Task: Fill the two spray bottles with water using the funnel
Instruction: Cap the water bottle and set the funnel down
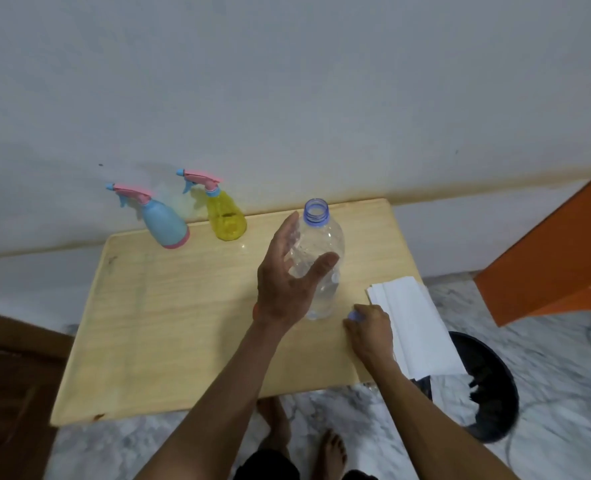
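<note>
A blue spray bottle (165, 221) and a yellow spray bottle (225, 216), both with pink trigger heads screwed on, stand at the far edge of the wooden table (169, 323). A clear plastic water bottle (321, 244), uncapped and partly filled, stands upright near the table's middle right. My left hand (287, 278) is spread open right beside the bottle, fingers apart around its left side. My right hand (370, 327) rests low on the table by the bottle's base, pinching the small bluish bottle cap (354, 315). No funnel is in sight.
A white folded sheet (415, 323) lies on the table's right edge, overhanging it. A dark round bin (488, 393) sits on the marble floor below it. An orange surface (557, 265) rises at the right. The wall is just behind the table.
</note>
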